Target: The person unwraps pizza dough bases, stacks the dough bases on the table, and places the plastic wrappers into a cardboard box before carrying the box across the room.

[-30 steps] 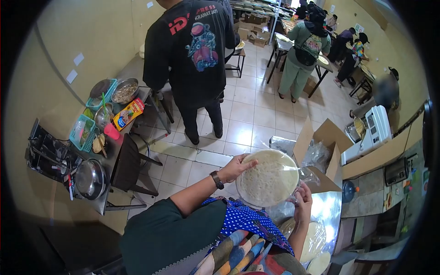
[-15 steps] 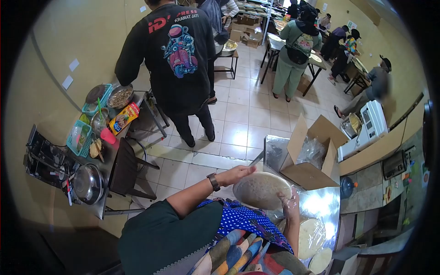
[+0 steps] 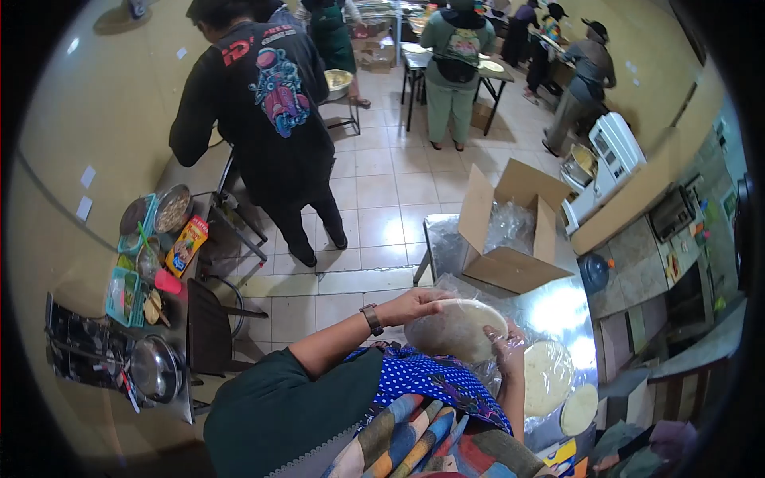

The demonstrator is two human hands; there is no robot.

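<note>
Both hands hold a round, pale flatbread (image 3: 450,334), with clear plastic around it, tilted in front of my body. My left hand (image 3: 420,305), with a watch on the wrist, grips the top rim between thumb and fingers. On the right side, my right hand (image 3: 508,347) pinches the rim and the plastic. Beside my right forearm, another large flatbread (image 3: 547,378) lies under clear plastic on the metal table (image 3: 550,307). A smaller round flatbread (image 3: 579,410) lies close to it.
An open cardboard box (image 3: 516,267) with clear plastic bags (image 3: 510,227) stands on the metal table. At left are a chair (image 3: 215,327), a lidded metal pan (image 3: 157,366) and baskets (image 3: 123,296). A person in black (image 3: 263,135) stands ahead; other people work farther back.
My view has turned to the right, so the room appears shifted left. The flatbread is still in both hands, tilted slightly differently, and my right hand's fingers have shifted on its rim.
</note>
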